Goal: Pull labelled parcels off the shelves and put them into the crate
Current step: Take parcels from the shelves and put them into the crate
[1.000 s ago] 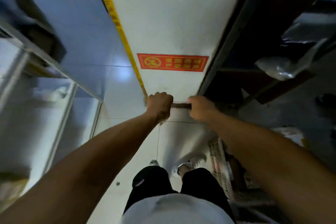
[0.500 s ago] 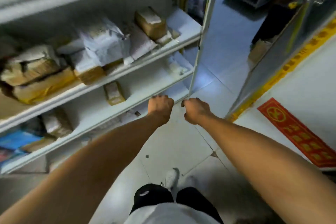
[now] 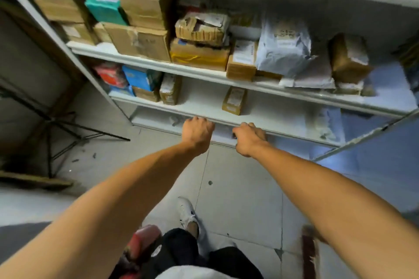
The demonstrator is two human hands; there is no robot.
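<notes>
left hand (image 3: 197,135) fisted, grip unclear | right hand (image 3: 247,140) fisted, grip unclear | shelves (image 3: 204,75) ahead

Bare forearms; black shorts (image 3: 181,253), white shoe (image 3: 187,213).

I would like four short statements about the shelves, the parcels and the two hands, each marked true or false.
1. A teal parcel sits on the upper shelf. True.
2. The left hand grips a parcel. False: its fingers are curled, and no parcel is in it.
3. A small brown box stands alone on the lower shelf. True.
4. The right hand rests on the grey mailer bag. False: it is far below the bag.
</notes>
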